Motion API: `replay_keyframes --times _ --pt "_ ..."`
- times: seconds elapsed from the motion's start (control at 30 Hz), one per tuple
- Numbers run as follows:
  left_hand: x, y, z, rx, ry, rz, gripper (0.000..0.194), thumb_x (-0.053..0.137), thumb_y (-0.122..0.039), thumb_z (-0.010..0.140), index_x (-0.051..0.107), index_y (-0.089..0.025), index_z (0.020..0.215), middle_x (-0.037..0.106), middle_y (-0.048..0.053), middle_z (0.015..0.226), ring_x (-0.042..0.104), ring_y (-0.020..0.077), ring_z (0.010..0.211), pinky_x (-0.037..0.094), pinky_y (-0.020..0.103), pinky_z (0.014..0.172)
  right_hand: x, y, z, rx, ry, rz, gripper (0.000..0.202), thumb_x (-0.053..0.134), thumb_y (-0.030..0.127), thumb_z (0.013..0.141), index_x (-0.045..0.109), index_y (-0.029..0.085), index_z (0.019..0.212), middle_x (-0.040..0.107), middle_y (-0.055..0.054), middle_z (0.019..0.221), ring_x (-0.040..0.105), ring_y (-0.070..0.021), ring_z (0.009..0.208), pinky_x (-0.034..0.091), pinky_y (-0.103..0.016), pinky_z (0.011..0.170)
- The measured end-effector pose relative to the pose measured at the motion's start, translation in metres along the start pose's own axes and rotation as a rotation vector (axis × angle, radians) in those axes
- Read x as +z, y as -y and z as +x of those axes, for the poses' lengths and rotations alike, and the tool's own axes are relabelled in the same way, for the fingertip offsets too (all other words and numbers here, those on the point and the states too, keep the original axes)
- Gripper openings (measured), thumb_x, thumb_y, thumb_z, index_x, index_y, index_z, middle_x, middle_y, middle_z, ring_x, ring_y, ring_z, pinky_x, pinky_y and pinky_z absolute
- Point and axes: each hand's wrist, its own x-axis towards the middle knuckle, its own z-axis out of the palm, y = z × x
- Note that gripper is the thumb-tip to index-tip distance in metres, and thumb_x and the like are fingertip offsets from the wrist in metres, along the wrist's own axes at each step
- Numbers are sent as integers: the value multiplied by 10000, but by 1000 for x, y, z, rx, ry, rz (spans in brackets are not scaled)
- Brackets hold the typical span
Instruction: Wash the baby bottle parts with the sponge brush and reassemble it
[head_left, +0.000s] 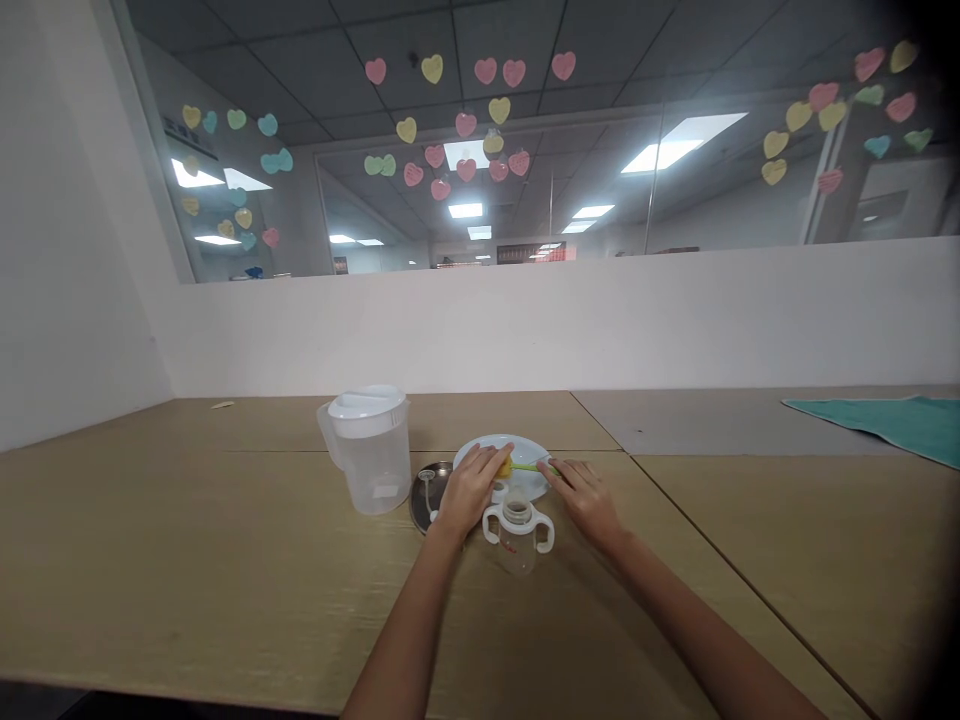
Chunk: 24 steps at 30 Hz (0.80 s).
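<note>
Your left hand, palm down: fingers grip yellow-tipped, thin green stick | Your right hand, slanting inward: fingers pinch its end | Rounded white plate behind

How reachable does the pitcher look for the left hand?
Probably yes: the pitcher stands close by on that side, and nothing tall, just a low metal dish, separates it from the left hand.

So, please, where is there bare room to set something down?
A wide bare patch of table lies left of the jug, and another between the right hand and the green cloth. It is crowded in the middle: the plate, metal dish and two-handled bottle stand close together, with the left hand among them.
</note>
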Motion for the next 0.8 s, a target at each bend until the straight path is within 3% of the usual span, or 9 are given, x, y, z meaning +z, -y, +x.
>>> replay_keyframes --times 0.13,0.4,0.57,0.8 --pt "2 4 -3 -73 -31 43 602 437 -84 808 285 -248 1367 517 62 1237 462 199 1156 381 376 1017 -1 -2 1 19 -57 13 422 352 33 836 600 169 1151 649 -100 1002 535 -182 893 398 -316 780" --pt "-2 36 -16 -535 -184 186 601 512 -42 721 388 -219 1282 500 90 1063 508 239 1028 446 365 869 2 -9 -4 165 -16 20 515 378 -21 695 617 162 1113 643 -89 943 525 -199 849 389 -318 735" --pt "-4 53 -25 -638 -23 173 611 534 -46 716 347 -208 1275 566 71 1049 541 218 992 428 333 858 2 -8 -6 220 41 32 539 382 -29 642 621 149 1092 643 -87 956 520 -206 855 384 -324 749" --pt "2 55 -27 -799 188 224 252 596 -235 769 509 -149 990 600 95 938 557 233 956 412 307 806 4 -9 -7 239 56 24 540 387 -20 627 627 153 1079 644 -86 926 520 -208 841 385 -321 754"
